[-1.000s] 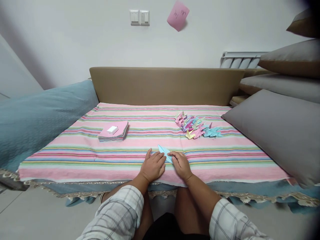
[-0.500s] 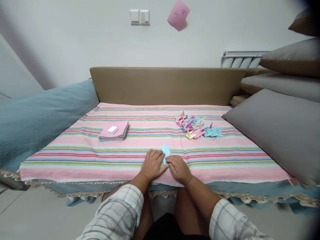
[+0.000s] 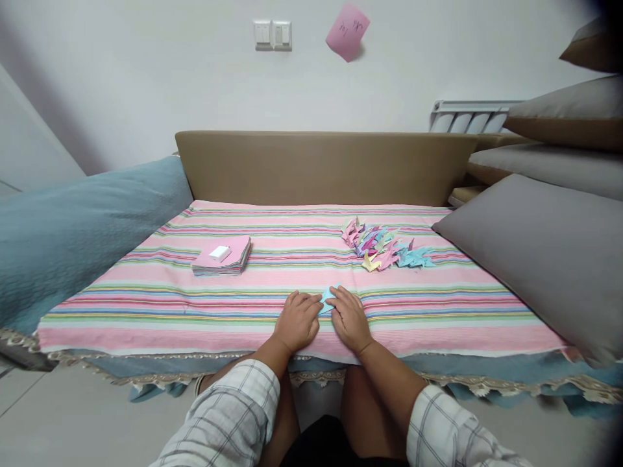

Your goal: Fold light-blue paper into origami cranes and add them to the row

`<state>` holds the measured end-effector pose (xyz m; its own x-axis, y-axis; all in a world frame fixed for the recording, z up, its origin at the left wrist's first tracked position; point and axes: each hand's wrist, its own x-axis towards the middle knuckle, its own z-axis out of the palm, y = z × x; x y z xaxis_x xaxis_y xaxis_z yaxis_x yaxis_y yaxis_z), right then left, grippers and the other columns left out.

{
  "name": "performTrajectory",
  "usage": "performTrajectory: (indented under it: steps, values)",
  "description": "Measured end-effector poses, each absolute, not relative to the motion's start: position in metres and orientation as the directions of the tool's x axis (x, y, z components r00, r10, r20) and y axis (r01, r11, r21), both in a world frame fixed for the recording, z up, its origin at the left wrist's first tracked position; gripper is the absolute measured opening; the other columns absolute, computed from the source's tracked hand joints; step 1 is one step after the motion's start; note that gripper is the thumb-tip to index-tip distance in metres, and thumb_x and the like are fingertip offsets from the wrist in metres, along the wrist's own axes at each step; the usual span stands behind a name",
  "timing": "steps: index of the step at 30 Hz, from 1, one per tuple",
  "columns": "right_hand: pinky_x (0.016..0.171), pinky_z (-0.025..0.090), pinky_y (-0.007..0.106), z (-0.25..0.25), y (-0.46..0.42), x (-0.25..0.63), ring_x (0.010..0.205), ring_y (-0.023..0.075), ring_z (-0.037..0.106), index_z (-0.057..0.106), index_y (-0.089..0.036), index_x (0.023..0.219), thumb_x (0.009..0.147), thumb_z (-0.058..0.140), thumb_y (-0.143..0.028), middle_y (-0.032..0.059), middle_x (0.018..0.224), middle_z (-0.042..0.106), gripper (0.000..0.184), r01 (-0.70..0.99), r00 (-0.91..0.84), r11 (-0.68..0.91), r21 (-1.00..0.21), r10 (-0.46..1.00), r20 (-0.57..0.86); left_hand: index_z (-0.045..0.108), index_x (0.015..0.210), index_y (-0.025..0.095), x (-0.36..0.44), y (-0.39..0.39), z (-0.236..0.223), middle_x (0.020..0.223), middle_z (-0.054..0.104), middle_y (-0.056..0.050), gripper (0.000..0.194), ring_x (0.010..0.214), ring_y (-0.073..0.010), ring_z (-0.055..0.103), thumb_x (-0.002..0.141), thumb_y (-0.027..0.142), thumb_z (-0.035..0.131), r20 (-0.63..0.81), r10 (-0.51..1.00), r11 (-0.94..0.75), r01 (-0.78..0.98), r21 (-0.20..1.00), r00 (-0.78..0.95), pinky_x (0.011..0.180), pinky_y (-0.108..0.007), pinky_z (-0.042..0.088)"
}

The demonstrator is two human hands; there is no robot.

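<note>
A small light blue folded paper lies on the striped cloth between my two hands. At its left edge, the bent fingertips of my left hand hold it down. From the right, my right hand grips it, its fingers over the top corner and side. Both hands hide part of the paper, so its full outline cannot be seen. Beyond my right hand sits a cluster of folded paper cranes in pink, purple, yellow, green and blue.
A stack of square paper with a small white block on it lies to the left. Grey cushions are piled at the right. Behind the striped cloth stands a brown backrest; a blue-covered armrest borders the left.
The blue paper has gone from standing lengthwise away from me to a shorter, slanted shape. My right hand has shifted forward onto its top; my left hand has barely moved.
</note>
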<state>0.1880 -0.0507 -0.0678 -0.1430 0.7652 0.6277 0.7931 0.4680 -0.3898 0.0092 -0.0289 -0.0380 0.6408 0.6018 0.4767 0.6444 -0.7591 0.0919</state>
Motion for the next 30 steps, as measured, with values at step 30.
performTrajectory:
  steps: [30]
  values:
    - [0.093,0.031,0.039,-0.055,-0.054,0.186,0.100,0.0215,0.053,0.058,-0.024,0.078,0.077,0.051,-0.021,0.0023,0.105,0.066,0.007,0.768,-0.101,0.415,-0.488,0.831,0.547,0.062,0.078,0.026,0.011,-0.025,-0.031,0.109,0.067,0.002,0.010,0.103,-0.0194,0.053,0.080,0.036,0.058,0.429,0.746,-0.654,0.680,0.331,0.509,0.103,-0.049,0.021]
